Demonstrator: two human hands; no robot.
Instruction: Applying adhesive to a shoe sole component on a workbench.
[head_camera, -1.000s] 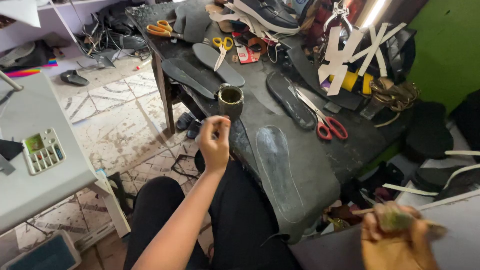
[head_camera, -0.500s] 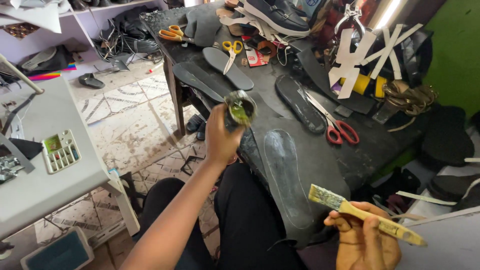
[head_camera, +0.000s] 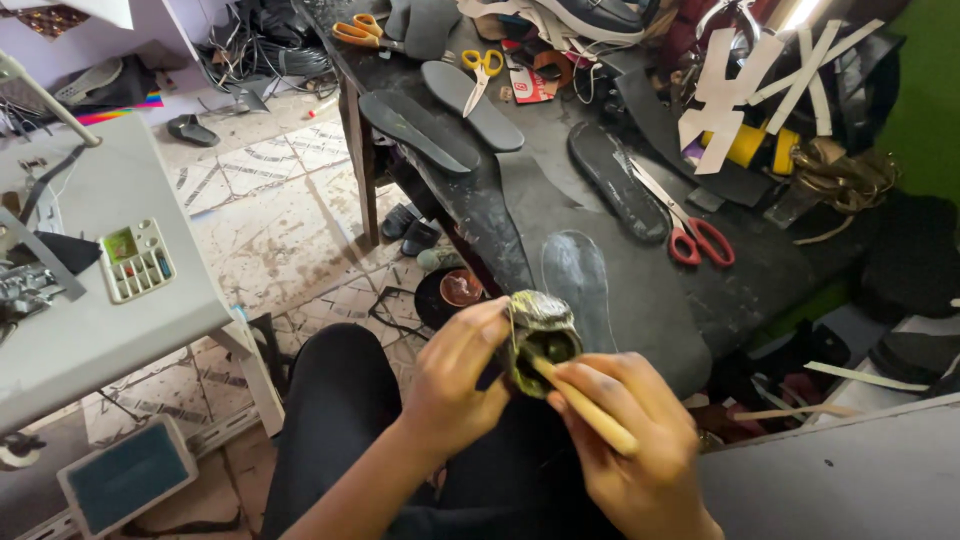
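Dark worktable (head_camera: 560, 215) strewn with black shoe soles (head_camera: 420, 130), red-handled scissors (head_camera: 690, 230), yellow-handled scissors (head_camera: 482, 68). Patterned tile floor (head_camera: 270, 215) below; grey side table (head_camera: 90, 330) at left carrying a small compartmented tray (head_camera: 137, 260). Translucent insole (head_camera: 580, 285) at the worktable's near edge. Small glue-crusted can (head_camera: 540, 338) held over the lap, tilted toward the camera; left hand (head_camera: 462, 375) clamped round its side. Right hand (head_camera: 625, 445) closed on a pale wooden stick (head_camera: 590, 412), tip sunk in the can. Contents too dark to make out. Round dish (head_camera: 455, 295) under the table, partly hidden.
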